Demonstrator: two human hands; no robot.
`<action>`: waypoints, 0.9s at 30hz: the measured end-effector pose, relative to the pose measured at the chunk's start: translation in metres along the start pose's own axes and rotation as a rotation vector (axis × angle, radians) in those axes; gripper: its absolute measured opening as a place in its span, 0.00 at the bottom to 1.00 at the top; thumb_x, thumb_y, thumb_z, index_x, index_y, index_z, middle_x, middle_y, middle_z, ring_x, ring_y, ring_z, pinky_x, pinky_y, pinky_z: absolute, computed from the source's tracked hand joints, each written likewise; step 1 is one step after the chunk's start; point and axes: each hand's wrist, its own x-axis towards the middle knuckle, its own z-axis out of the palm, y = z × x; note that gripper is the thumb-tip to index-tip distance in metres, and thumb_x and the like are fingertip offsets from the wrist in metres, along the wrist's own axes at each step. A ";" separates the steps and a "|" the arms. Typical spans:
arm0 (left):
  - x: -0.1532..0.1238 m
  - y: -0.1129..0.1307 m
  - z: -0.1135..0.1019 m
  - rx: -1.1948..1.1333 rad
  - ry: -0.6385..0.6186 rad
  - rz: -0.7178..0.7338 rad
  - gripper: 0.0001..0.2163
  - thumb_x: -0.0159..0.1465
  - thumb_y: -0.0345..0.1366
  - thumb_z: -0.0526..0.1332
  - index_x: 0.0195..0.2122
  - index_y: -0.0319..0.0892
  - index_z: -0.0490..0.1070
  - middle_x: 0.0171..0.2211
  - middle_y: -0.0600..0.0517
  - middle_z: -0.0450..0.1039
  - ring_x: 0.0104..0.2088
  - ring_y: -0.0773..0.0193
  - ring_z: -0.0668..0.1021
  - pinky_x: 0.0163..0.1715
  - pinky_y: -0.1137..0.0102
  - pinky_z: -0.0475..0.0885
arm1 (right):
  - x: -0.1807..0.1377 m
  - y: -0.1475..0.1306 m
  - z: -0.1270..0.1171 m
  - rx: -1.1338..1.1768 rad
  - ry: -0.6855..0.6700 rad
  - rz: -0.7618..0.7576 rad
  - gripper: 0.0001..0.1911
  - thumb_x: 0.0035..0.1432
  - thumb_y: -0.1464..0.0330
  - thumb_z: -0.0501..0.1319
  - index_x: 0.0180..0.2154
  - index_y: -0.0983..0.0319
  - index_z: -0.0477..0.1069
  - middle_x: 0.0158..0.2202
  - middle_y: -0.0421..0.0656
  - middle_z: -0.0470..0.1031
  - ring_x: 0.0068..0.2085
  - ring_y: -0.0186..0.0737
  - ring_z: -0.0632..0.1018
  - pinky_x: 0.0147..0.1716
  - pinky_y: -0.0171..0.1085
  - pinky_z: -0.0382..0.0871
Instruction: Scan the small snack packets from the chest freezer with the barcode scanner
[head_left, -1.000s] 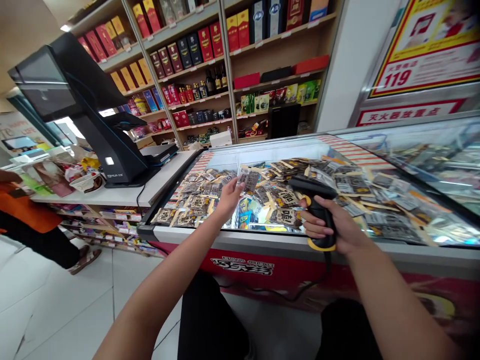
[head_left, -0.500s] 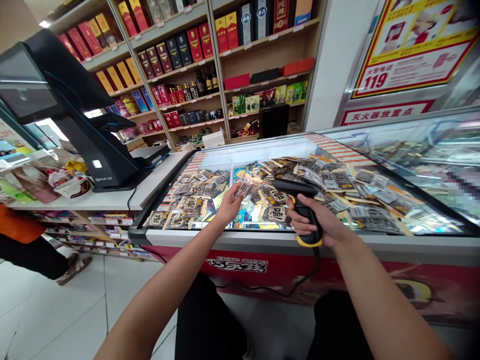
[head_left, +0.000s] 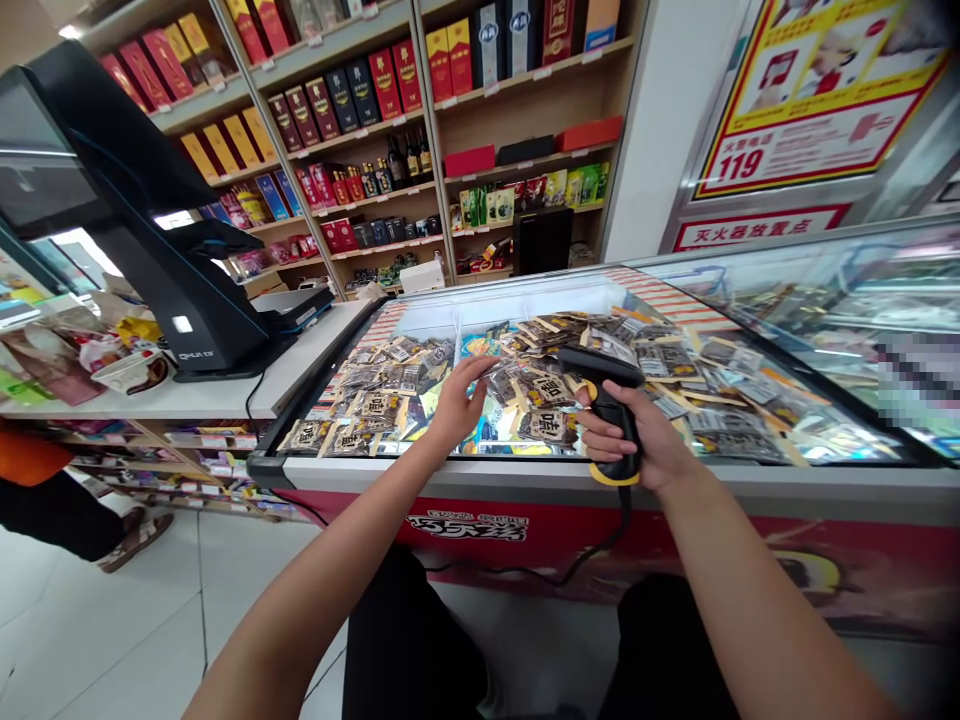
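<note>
My right hand [head_left: 621, 430] is wrapped round the handle of a black barcode scanner [head_left: 600, 368] with yellow trim, its head pointing left over the freezer. A black cable drops from the grip. To its left, my left hand [head_left: 459, 402] is turned palm down, fingers reaching right and pinched at the edge of a small clear packet, mostly hidden by the fingers. Below both hands, many dark snack packets [head_left: 551, 425] with tan edges lie heaped on the glass-topped chest freezer [head_left: 450, 468]. Another pile of packets [head_left: 379, 405] lies left of my left hand.
A checkout terminal [head_left: 124, 210] stands on the white counter [head_left: 289, 385] at left, beside a white bowl [head_left: 131, 372]. Shelves [head_left: 367, 140] of boxes and bottles rise behind the freezer. Another person's dark-trousered leg [head_left: 64, 515] shows at far left. A second freezer section [head_left: 810, 290] extends right.
My left hand has turned palm down, so the small packet it held up is now mostly hidden. The scanner stays in my right hand, its head slightly closer to level. The view has shifted slightly.
</note>
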 end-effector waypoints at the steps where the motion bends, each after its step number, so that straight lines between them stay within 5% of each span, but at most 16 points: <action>1: 0.005 0.005 0.000 0.077 -0.018 0.065 0.18 0.78 0.37 0.50 0.61 0.48 0.76 0.60 0.42 0.77 0.62 0.52 0.76 0.64 0.54 0.70 | -0.001 0.000 0.000 0.007 0.001 -0.009 0.19 0.58 0.55 0.74 0.36 0.60 0.71 0.18 0.29 0.56 0.17 0.22 0.44 0.15 0.25 0.53; 6: 0.032 0.023 0.010 0.394 -0.296 0.174 0.20 0.74 0.32 0.53 0.60 0.51 0.80 0.67 0.43 0.69 0.69 0.44 0.66 0.67 0.46 0.64 | -0.002 0.000 0.001 -0.004 0.000 -0.012 0.18 0.59 0.55 0.73 0.36 0.60 0.71 0.18 0.29 0.55 0.17 0.22 0.43 0.15 0.26 0.54; 9: 0.034 0.024 0.015 0.412 -0.500 0.181 0.23 0.73 0.36 0.53 0.67 0.53 0.73 0.74 0.44 0.59 0.73 0.42 0.60 0.71 0.44 0.58 | -0.003 -0.001 0.001 -0.004 0.005 -0.010 0.16 0.61 0.55 0.71 0.36 0.60 0.71 0.19 0.29 0.54 0.18 0.23 0.41 0.16 0.26 0.53; 13: 0.026 0.020 0.006 0.414 -0.463 0.091 0.27 0.76 0.43 0.48 0.76 0.56 0.58 0.78 0.47 0.51 0.76 0.45 0.56 0.72 0.45 0.56 | -0.004 -0.001 -0.002 -0.008 0.017 0.006 0.15 0.63 0.56 0.69 0.36 0.59 0.72 0.19 0.29 0.53 0.18 0.23 0.40 0.16 0.26 0.52; 19: 0.042 -0.014 -0.053 0.791 -0.280 -0.398 0.26 0.73 0.47 0.53 0.70 0.49 0.66 0.74 0.40 0.59 0.73 0.41 0.61 0.70 0.44 0.58 | -0.002 -0.001 -0.004 -0.032 0.007 0.056 0.14 0.65 0.55 0.66 0.36 0.58 0.71 0.20 0.30 0.50 0.18 0.23 0.40 0.16 0.28 0.50; 24: 0.070 -0.062 -0.106 0.971 -0.296 -0.802 0.31 0.73 0.56 0.52 0.70 0.43 0.65 0.72 0.31 0.61 0.73 0.33 0.62 0.68 0.43 0.59 | -0.002 0.000 -0.003 -0.052 0.027 0.061 0.14 0.67 0.55 0.63 0.36 0.57 0.69 0.21 0.30 0.49 0.19 0.24 0.40 0.16 0.28 0.50; 27: 0.077 -0.079 -0.121 0.909 -0.359 -0.897 0.37 0.66 0.60 0.62 0.68 0.39 0.66 0.70 0.28 0.65 0.73 0.31 0.60 0.68 0.43 0.59 | -0.002 -0.001 -0.001 -0.073 0.054 0.053 0.13 0.68 0.55 0.62 0.36 0.57 0.68 0.20 0.30 0.49 0.19 0.26 0.39 0.16 0.29 0.49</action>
